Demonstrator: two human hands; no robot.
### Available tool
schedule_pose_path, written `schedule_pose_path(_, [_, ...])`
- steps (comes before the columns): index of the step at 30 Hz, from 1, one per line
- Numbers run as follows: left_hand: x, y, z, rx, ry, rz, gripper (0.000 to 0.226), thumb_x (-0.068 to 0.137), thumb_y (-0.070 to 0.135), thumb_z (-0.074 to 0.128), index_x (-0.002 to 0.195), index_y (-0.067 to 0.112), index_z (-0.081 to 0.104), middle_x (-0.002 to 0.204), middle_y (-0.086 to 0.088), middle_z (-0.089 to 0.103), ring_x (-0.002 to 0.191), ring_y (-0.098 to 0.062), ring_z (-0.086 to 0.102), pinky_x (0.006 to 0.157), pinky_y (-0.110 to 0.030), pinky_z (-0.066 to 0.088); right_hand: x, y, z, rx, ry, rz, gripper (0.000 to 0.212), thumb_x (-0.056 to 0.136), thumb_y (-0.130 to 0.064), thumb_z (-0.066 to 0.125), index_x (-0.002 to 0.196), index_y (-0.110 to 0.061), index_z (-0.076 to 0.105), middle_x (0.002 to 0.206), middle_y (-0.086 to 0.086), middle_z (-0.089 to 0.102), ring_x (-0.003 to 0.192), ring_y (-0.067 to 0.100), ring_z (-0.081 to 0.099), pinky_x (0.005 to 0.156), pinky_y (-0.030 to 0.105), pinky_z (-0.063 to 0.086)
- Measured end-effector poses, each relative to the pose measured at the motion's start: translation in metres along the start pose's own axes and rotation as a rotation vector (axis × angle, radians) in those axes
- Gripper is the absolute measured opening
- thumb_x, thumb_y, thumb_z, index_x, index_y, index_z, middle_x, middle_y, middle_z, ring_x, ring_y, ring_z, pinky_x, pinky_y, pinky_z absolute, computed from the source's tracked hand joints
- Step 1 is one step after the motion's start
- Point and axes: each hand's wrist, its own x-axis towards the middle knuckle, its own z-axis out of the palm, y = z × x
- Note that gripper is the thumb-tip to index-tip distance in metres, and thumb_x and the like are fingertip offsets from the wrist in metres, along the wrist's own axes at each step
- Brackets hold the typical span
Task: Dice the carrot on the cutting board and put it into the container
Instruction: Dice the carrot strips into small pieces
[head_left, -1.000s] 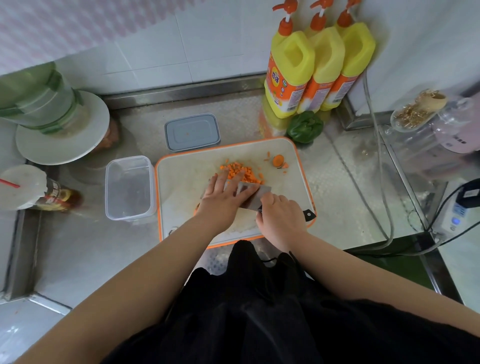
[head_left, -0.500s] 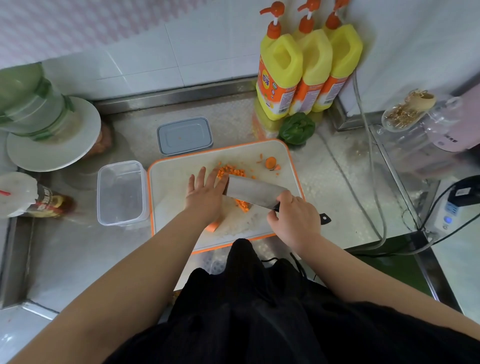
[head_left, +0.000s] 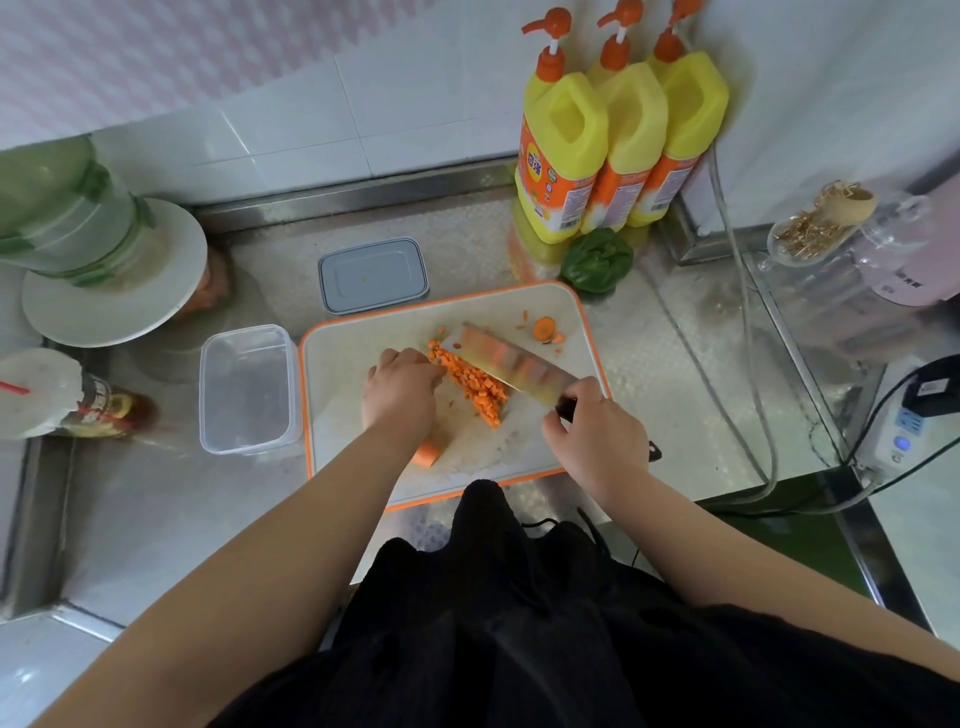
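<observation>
On the cutting board (head_left: 363, 358), our right hand (head_left: 592, 441) grasps the cleaver (head_left: 511, 366) beside the diced carrot (head_left: 475, 387); our left hand (head_left: 397, 387) sits clenched against it.

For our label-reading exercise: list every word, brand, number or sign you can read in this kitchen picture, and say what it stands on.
Nothing here can be quoted with certainty.
Yellow detergent bottles: orange labels carry a round logo with large characters and a barcode, too blurred to read.
Drink cup lying at left: dark printed wrap, illegible.
Pink appliance: small dark print, too small.
Power strip: a sticker, unreadable.
Cutting board, clear container and grey lid: no text visible.
</observation>
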Motion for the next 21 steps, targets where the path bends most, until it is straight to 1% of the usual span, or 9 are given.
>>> schedule_pose_path(3, [-0.001,0.004,-0.004,-0.052,0.064,0.022,0.022,0.097,0.030,0.054,0.110,0.029,0.072,0.114,0.005,0.060,0.113,-0.023,0.042,0.096,-0.034,0.035,-0.002,-0.009,-0.003,0.216,-0.090,0.081,0.027,0.093,-0.039,0.050,0.114,-0.022,0.047,0.091,-0.007,0.067,0.079,0.019,0.064,0.064,0.028,0.043])
schedule_pose_path(6, [-0.006,0.001,-0.009,-0.005,0.134,0.028,0.020,0.094,0.036,0.059,0.101,0.023,0.072,0.107,0.002,0.060,0.108,-0.022,0.047,0.091,-0.034,0.034,-0.001,-0.017,0.000,0.328,-0.189,0.069,0.024,0.096,-0.040,0.048,0.110,-0.021,0.052,0.087,-0.008,0.064,0.080,0.018,0.062,0.065,0.027,0.041])
schedule_pose_path(8, [-0.015,-0.011,-0.008,-0.013,0.187,-0.009,0.024,0.092,0.041,0.061,0.092,0.019,0.072,0.103,0.001,0.060,0.104,-0.023,0.050,0.088,-0.035,0.034,-0.001,-0.021,0.004,0.342,-0.251,0.035,0.021,0.097,-0.041,0.046,0.094,-0.022,0.054,0.073,-0.009,0.057,0.072,0.017,0.058,0.062,0.028,0.039])
schedule_pose_path(10, [-0.028,-0.026,-0.002,-0.044,0.255,-0.036,0.038,0.092,0.047,0.059,0.077,0.013,0.070,0.096,0.000,0.062,0.095,-0.025,0.053,0.083,-0.037,0.037,0.000,-0.025,0.008,0.336,-0.320,0.025,0.029,0.097,-0.042,0.046,0.073,-0.025,0.044,0.063,-0.008,0.047,0.065,0.017,0.051,0.057,0.029,0.035])
schedule_pose_path(11, [-0.035,-0.033,0.001,-0.065,0.296,-0.040,0.045,0.094,0.048,0.054,0.073,0.010,0.069,0.093,-0.001,0.062,0.090,-0.027,0.054,0.079,-0.039,0.039,0.000,-0.027,0.011,0.319,-0.359,0.016,0.034,0.097,-0.041,0.045,0.068,-0.025,0.039,0.062,-0.007,0.045,0.062,0.017,0.048,0.055,0.029,0.033])
schedule_pose_path(13, [-0.048,-0.044,0.009,-0.142,0.413,0.009,0.045,0.097,0.041,0.046,0.077,0.006,0.068,0.093,-0.006,0.062,0.085,-0.031,0.055,0.074,-0.040,0.043,-0.001,-0.032,0.015,0.261,-0.428,-0.027,0.038,0.098,-0.040,0.043,0.066,-0.022,0.035,0.062,-0.003,0.044,0.061,0.019,0.046,0.051,0.030,0.029])
schedule_pose_path(15, [-0.059,-0.051,0.017,-0.191,0.500,0.125,0.028,0.093,0.029,0.050,0.086,0.007,0.067,0.096,-0.009,0.060,0.086,-0.030,0.053,0.075,-0.037,0.043,-0.002,-0.039,0.019,0.200,-0.489,-0.080,0.038,0.099,-0.039,0.040,0.067,-0.020,0.035,0.064,-0.001,0.045,0.061,0.019,0.045,0.050,0.029,0.028])
schedule_pose_path(18, [-0.076,-0.055,0.039,-0.159,0.453,0.260,0.020,0.090,0.025,0.053,0.090,0.011,0.066,0.097,-0.006,0.060,0.092,-0.027,0.053,0.074,-0.036,0.047,-0.006,-0.051,0.025,0.116,-0.556,-0.143,0.035,0.101,-0.033,0.037,0.068,-0.020,0.035,0.066,-0.002,0.044,0.064,0.020,0.046,0.054,0.032,0.032])
schedule_pose_path(21, [-0.084,-0.057,0.057,-0.106,0.354,0.223,0.026,0.089,0.033,0.051,0.090,0.015,0.070,0.099,-0.002,0.061,0.099,-0.026,0.054,0.064,-0.042,0.055,-0.008,-0.060,0.030,0.068,-0.602,-0.183,0.029,0.101,-0.029,0.036,0.079,-0.013,0.045,0.066,-0.001,0.045,0.065,0.022,0.048,0.053,0.032,0.033])
